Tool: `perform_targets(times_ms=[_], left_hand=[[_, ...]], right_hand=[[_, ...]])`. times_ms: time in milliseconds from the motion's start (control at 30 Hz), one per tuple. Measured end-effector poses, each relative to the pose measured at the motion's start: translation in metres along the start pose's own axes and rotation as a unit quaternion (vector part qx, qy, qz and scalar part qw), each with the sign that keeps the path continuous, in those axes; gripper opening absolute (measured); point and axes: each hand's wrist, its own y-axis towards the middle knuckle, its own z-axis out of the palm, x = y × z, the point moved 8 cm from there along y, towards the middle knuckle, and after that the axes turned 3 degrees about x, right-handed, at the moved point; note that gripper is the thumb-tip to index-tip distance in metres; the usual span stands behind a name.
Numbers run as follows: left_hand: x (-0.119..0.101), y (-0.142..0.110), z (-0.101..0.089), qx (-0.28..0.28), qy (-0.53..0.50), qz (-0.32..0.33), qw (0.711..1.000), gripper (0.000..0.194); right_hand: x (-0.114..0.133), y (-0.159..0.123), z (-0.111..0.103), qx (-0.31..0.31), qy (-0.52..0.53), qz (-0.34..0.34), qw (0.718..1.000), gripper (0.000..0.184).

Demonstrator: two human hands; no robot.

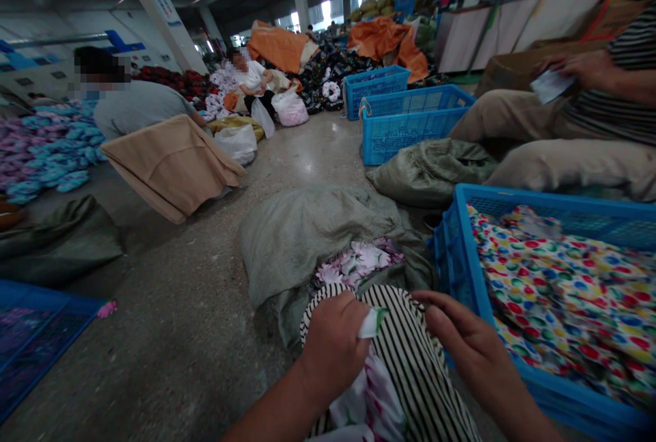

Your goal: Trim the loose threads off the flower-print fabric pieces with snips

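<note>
The left hand (335, 339) is gripping a white piece with a green edge (373, 324), which is showing just inside the far edge of the striped cloth (410, 353). The right hand (469, 339) is touching that cloth's far right corner; whether it is pinching anything, one cannot tell. A loosening left grip could be risking the piece's slipping over the far edge onto the sack (312, 230).

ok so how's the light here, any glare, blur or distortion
Head view: dim room, windows blown out at the back; pale glare on the floor; upper-left pillar leans, likely wide-angle distortion; left hand and right hand dully lit, slightly soft.
</note>
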Motion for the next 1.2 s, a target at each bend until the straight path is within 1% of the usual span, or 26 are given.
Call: perform_targets(times_ms=[100,200,233,300,433,533,600,733,833,900,1033,1100,1200], left_hand=[[0.005,0.001,-0.004,-0.027,-0.005,-0.027,0.999,0.012],[0.002,0.001,-0.008,-0.056,0.026,-0.011,0.998,0.013],[0.001,0.001,-0.008,-0.056,0.023,-0.008,0.998,0.012],[0.004,0.002,-0.006,-0.047,-0.009,-0.026,0.999,0.011],[0.014,0.002,-0.002,-0.027,-0.082,-0.095,0.992,0.01],[0.02,0.0,-0.002,-0.026,-0.106,-0.138,0.984,0.013],[0.021,-0.001,-0.005,-0.047,-0.104,-0.146,0.983,0.015],[0.015,0.001,-0.013,-0.096,-0.039,-0.115,0.988,0.013],[0.013,0.003,-0.013,-0.104,-0.015,-0.102,0.989,0.012],[0.013,0.003,-0.011,-0.097,-0.02,-0.107,0.989,0.01],[0.014,0.002,-0.01,-0.094,-0.036,-0.121,0.988,0.009],[0.013,0.001,-0.01,-0.1,-0.045,-0.117,0.987,0.009],[0.011,0.001,-0.011,-0.105,-0.05,-0.108,0.987,0.009]], right_hand=[[0.006,-0.008,0.012,0.02,0.021,-0.019,0.999,0.025],[0.012,-0.012,0.028,0.06,0.042,-0.031,0.997,0.023],[0.012,-0.011,0.033,0.067,0.065,-0.023,0.995,0.023],[0.008,-0.008,0.04,0.077,0.13,0.012,0.988,0.024],[0.0,-0.004,0.058,0.115,0.237,0.072,0.962,0.028],[-0.003,-0.01,0.064,0.114,0.281,0.101,0.948,0.032],[-0.006,-0.018,0.067,0.111,0.269,0.115,0.95,0.033],[0.0,-0.031,0.074,0.128,0.231,0.082,0.961,0.032],[0.006,-0.032,0.084,0.162,0.24,0.065,0.955,0.032],[0.01,-0.028,0.088,0.167,0.25,0.062,0.952,0.031],[0.016,-0.016,0.083,0.121,0.24,0.042,0.962,0.029],[0.019,-0.012,0.078,0.095,0.22,0.027,0.97,0.028],[0.024,-0.009,0.074,0.074,0.187,0.006,0.98,0.025]])
